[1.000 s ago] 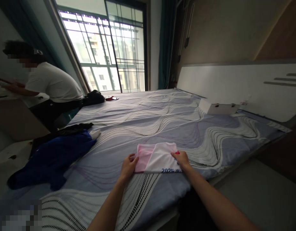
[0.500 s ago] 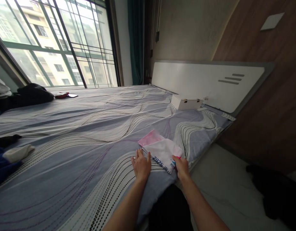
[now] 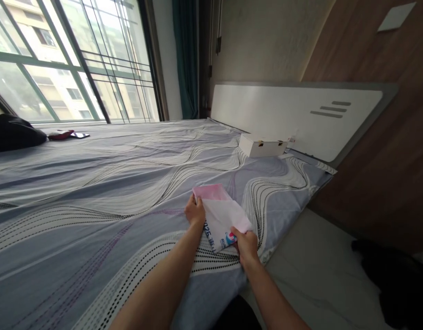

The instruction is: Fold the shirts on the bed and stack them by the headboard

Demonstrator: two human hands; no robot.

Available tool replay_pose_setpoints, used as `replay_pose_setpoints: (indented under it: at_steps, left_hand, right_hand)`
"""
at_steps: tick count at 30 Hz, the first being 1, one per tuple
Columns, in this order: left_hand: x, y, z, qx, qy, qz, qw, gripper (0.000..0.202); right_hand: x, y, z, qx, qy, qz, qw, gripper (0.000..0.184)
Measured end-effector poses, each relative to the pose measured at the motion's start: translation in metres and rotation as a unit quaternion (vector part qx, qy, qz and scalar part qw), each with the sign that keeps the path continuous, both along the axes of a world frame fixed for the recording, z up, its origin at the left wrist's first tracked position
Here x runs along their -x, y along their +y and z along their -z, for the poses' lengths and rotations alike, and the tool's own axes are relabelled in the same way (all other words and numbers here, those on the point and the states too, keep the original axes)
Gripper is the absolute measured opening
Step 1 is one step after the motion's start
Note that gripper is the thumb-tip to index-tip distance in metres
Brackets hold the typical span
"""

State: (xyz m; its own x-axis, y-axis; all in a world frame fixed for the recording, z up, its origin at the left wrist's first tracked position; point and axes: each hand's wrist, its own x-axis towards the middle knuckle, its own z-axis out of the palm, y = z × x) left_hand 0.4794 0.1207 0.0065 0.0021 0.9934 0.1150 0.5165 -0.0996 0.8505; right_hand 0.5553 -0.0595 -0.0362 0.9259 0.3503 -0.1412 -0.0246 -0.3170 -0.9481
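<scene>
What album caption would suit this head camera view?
Left hand and right hand hold a folded pink-and-white cloth over a bed, a white box near its headboard.

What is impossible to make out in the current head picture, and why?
In the head view:
Cloth: underside, hidden by its top.
Small print: too small to read.
Right hand: some fingertips, hidden by cloth.
Black bundle: cut off by left edge.
Dark heap: cut off by right edge.

Left hand (image 3: 195, 211) farther forward, pinching; right hand (image 3: 246, 244) nearer, thumb (image 3: 236, 232) on top, pinching; forearms (image 3: 170, 270) bare
</scene>
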Motion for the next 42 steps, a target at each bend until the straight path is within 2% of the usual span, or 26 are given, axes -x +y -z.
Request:
replay_pose_setpoints:
  at_steps: [2,5,9,14,17,19,21,22,24,26,27,30,36,42]
  left_hand:
    - [-0.008,0.021,-0.001,-0.002,-0.007,0.004,1.0,0.042]
    - [-0.016,0.048,0.001,-0.006,-0.013,0.01,1.0,0.041]
    - [-0.02,0.067,0.006,-0.007,-0.021,0.006,1.0,0.047]
    - [-0.021,0.065,0.008,-0.015,-0.021,-0.009,1.0,0.065]
    - [-0.019,0.057,0.003,-0.027,-0.021,-0.005,0.999,0.072]
    - [-0.018,0.049,-0.001,-0.061,-0.006,0.002,0.998,0.072]
    - [-0.015,0.04,-0.003,-0.134,0.049,0.05,0.989,0.068]
    - [-0.015,0.035,-0.003,-0.177,0.088,0.105,0.975,0.065]
    - [-0.014,0.028,-0.003,-0.239,0.161,0.255,0.923,0.06]
    - [-0.015,0.025,-0.001,-0.235,0.198,0.365,0.879,0.056]
    - [-0.017,0.026,-0.001,-0.22,0.209,0.386,0.871,0.054]
    - [-0.025,0.031,-0.001,-0.164,0.238,0.381,0.878,0.051]
    - [-0.054,0.042,-0.009,-0.074,0.299,0.362,0.88,0.072]
    - [-0.083,0.049,-0.011,-0.061,0.288,0.298,0.908,0.08]
  right_hand:
    - [-0.007,0.016,-0.008,0.057,-0.035,0.005,0.998,0.031]
    - [-0.014,0.04,-0.021,0.133,-0.141,0.003,0.981,0.033]
    - [-0.015,0.062,-0.031,0.165,-0.219,0.016,0.961,0.037]
    - [-0.014,0.06,-0.032,0.131,-0.213,0.048,0.967,0.041]
    - [-0.008,0.05,-0.03,0.109,-0.236,0.072,0.963,0.068]
    - [-0.002,0.045,-0.031,0.111,-0.271,0.094,0.951,0.081]
    - [0.005,0.043,-0.032,0.116,-0.332,0.084,0.932,0.077]
    - [0.008,0.044,-0.033,0.122,-0.371,0.054,0.919,0.069]
    - [0.012,0.048,-0.035,0.148,-0.436,-0.047,0.886,0.054]
    - [0.016,0.053,-0.035,0.198,-0.449,-0.138,0.86,0.05]
    - [0.016,0.056,-0.035,0.226,-0.439,-0.16,0.855,0.051]
    - [0.017,0.062,-0.034,0.289,-0.404,-0.169,0.851,0.057]
    - [0.028,0.059,-0.036,0.319,-0.388,-0.173,0.847,0.085]
    - [0.044,0.052,-0.028,0.335,-0.387,-0.146,0.847,0.079]
